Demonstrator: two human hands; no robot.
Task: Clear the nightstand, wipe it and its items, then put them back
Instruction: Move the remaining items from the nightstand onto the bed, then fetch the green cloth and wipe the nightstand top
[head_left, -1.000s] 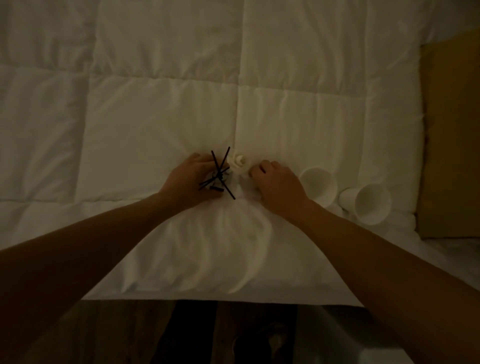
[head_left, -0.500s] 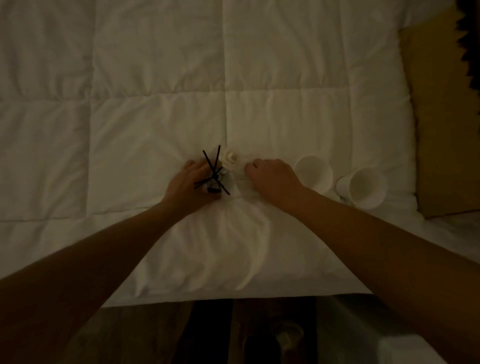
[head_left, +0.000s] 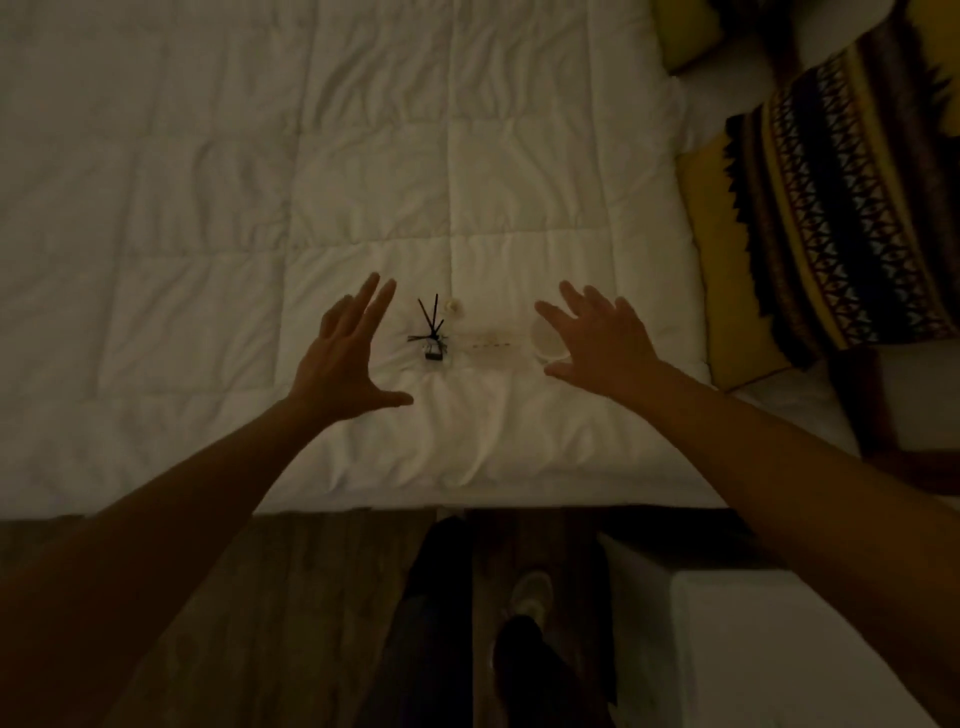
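A: Hands?
B: Left hand and right hand both spread flat, fingers straight, holding nothing. They hover over the bed, mid-frame.

A: Items?
B: Diffuser with black reeds sits upright on the duvet between the hands, nearer the left one, not touching. Small white piece just above and right of it; can't tell what it is. One cup lies at the right hand's thumb side, partly hidden by it. Any second cup isn't visible.

A: Why on the bed?
B: My guess: parked there so the nightstand, lower right of frame, is free for wiping. Soft duvet, so the diffuser could tip.

A: Stage?
B: Looks like clearing is done or nearly done; wiping not started.
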